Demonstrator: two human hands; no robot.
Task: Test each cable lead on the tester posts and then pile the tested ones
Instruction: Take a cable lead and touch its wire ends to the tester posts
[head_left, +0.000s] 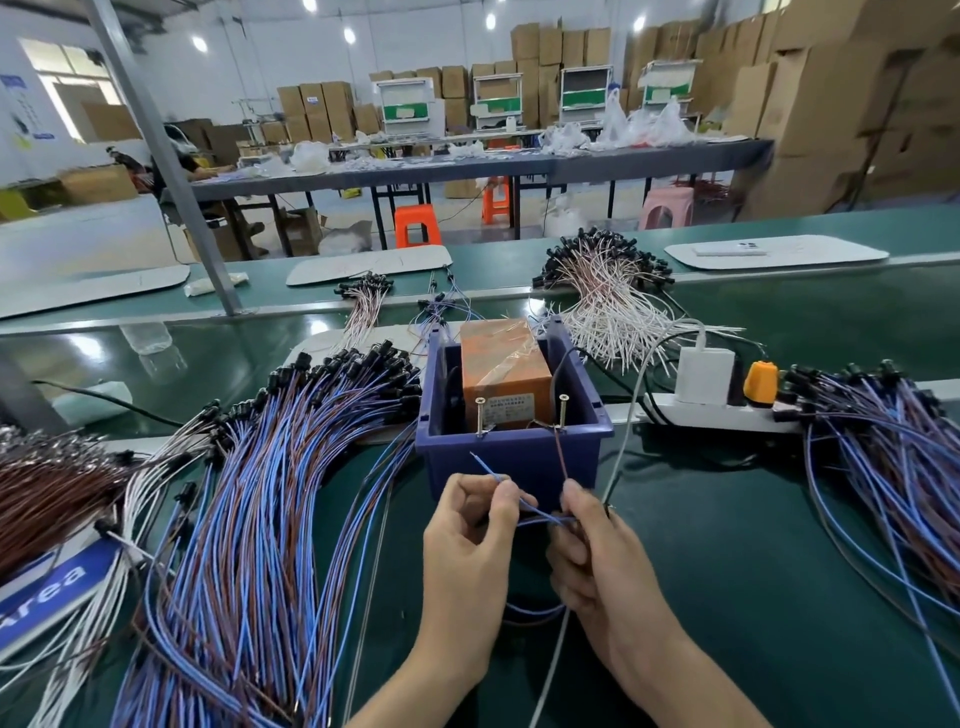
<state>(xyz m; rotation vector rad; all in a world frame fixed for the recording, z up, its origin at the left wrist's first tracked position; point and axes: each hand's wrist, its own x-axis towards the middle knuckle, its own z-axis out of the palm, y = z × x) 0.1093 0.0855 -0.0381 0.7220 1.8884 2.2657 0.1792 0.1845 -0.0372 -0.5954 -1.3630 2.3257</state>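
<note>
Pinching thin blue wire lead (489, 471) in left hand (467, 525), thin brown wire lead (561, 457) in right hand (597, 551), just before upright brass screw posts (562, 414).

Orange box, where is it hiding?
The orange box sits mid-frame in the head view, inside the blue bin, just behind the two screw posts.

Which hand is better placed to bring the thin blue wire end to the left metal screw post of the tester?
Left. The left hand pinches the thin blue wire, whose free end points toward the left metal screw post; the right hand holds the brown wire.
</note>
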